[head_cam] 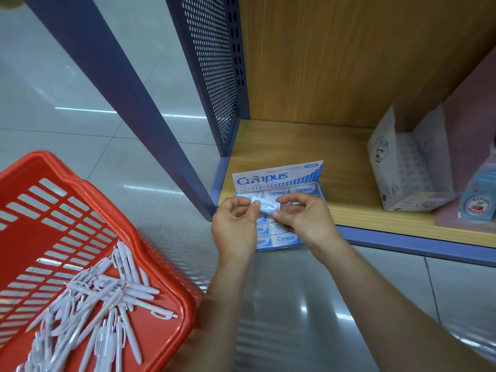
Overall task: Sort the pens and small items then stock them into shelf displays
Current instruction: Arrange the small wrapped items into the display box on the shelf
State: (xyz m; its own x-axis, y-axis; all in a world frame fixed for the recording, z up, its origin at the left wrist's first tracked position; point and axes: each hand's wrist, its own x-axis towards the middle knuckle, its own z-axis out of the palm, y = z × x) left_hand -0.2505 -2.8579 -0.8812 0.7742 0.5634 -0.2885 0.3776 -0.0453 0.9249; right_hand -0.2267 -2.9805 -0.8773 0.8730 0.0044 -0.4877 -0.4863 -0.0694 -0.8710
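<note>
Eraser (268, 206) pinched at both ends, left hand (236, 224), right hand (303, 218), above display box (279, 178)

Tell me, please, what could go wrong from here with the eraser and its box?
The eraser is pinched only at its ends by the left hand and right hand, so it could slip to the floor. The Campus box overhangs the shelf edge, so pressing the eraser in might tip it off.

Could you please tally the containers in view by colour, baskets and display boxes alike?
Red basket: 1
Blue-and-white Campus display box: 1
Pale grey-white display box: 1
Total: 3
</note>
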